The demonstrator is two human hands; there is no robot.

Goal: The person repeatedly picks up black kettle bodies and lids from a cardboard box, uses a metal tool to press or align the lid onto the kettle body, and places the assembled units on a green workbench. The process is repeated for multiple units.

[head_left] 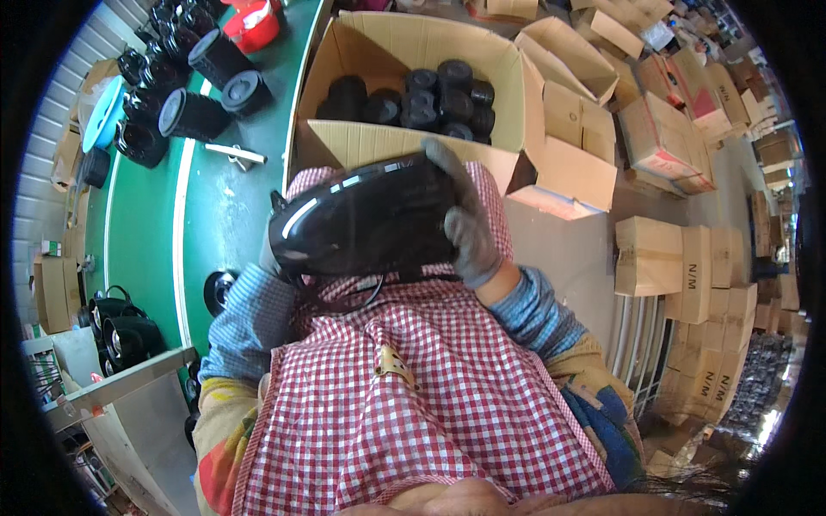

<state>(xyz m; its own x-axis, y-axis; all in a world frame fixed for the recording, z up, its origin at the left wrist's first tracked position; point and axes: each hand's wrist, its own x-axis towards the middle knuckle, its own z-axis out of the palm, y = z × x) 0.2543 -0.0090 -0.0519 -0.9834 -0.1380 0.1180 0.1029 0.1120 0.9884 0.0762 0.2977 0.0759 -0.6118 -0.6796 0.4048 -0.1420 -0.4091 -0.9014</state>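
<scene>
I hold a glossy black plastic housing (361, 219) against my red-checked apron (413, 378). My right hand (469, 228), in a grey glove, grips its right end with fingers over the top edge. My left hand (268, 254) is almost wholly hidden behind the housing's left end; only a bit of glove shows there, seemingly supporting it. A black cord loops below the housing. Just beyond it stands an open cardboard box (404, 142) with several round black parts (430, 103) inside.
A green conveyor belt (206, 198) runs on my left, carrying black cylindrical housings (194, 112) and a red part (254, 26). Stacked cardboard boxes (680, 258) and open cartons (585, 112) fill the right side. A grey metal stand (120, 387) sits at lower left.
</scene>
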